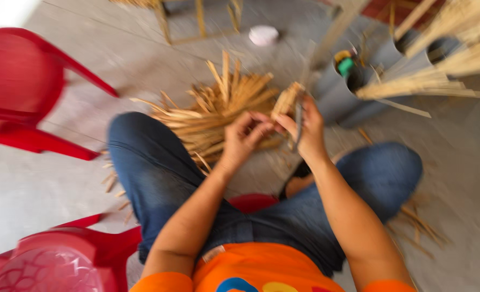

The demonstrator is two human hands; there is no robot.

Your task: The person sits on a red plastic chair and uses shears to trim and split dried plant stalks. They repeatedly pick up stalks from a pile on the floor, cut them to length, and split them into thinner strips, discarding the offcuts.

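Floor [467, 162]: pale grey concrete, the largest surface, running on all sides of the hands. Open room lies to the left of the hands, between the knee and the red chairs, and to the right beyond the other knee.

Chairs: one red plastic chair [24, 92] stands well to the left of the hands; a second red chair [61, 259] sits lower left, near the left elbow.

Pipes [348, 92]: grey tubes lie just right of and above the right hand, mouths open toward the camera. Pale straw bundles [440, 75] stick out of them toward the upper right edge. A small green and yellow object [345, 64] sits at one mouth; blur prevents telling its kind.

Pile [218, 108]: tan sticks heaped on the floor directly beyond the left hand, ends fanning outward. Loose sticks are scattered by both knees.

Lid [263, 34]: a small round white object on the floor, well above the hands. No label is legible.

Hands: the left hand [245, 138] is curled, its fingers pinching at the base of a short tan bundle [287, 100]. The right hand [304, 130] is closed around the same bundle and a thin dark blade-like tool [298, 125]. The bundle stands upright between the hands, just above the fingertips.
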